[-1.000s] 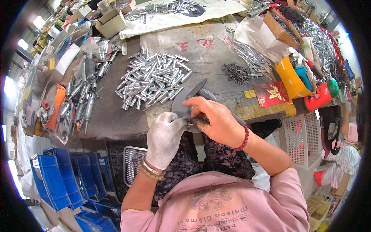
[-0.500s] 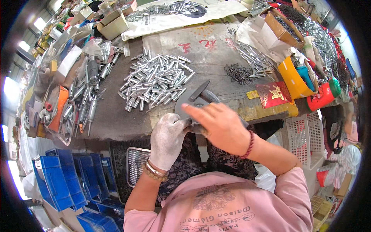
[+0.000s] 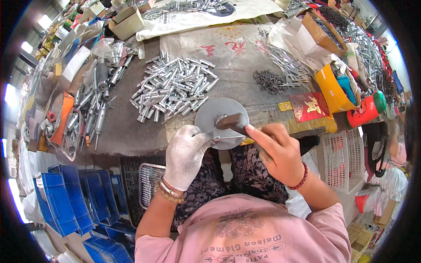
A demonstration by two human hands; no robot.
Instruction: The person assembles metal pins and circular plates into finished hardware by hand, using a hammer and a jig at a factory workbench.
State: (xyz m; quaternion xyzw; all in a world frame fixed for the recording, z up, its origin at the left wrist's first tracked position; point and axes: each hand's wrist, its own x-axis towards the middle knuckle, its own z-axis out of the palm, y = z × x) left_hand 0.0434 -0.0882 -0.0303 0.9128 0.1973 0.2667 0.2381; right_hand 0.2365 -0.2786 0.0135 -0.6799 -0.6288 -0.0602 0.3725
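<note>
My left hand [image 3: 187, 151] wears a white glove and pinches a thin metal rod [image 3: 230, 137], which sticks out to the right over the near part of a round grey metal disc [image 3: 206, 115]. In my bare right hand [image 3: 280, 154] is a hammer [image 3: 232, 122]. Its dark head is over the disc, just beyond the rod, and the handle slants back into my fingers. I cannot tell whether the head touches the disc. Small dark bits lie at the disc's middle, partly hidden by the hammer head. Beyond the disc is a pile of short silver metal tubes [image 3: 175, 87].
Small dark parts [image 3: 268, 82] and thin metal rods [image 3: 289, 68] lie to the right, near a red card [image 3: 309, 107] and a yellow container [image 3: 332, 90]. Tools [image 3: 101, 87] crowd the left side. Blue bins [image 3: 66, 199] and a white basket [image 3: 344, 160] stand below the bench edge.
My right hand has moved right and toward me, uncovering most of the disc. The hammer head has come nearer and turned. My left hand has shifted slightly left, and the rod now shows.
</note>
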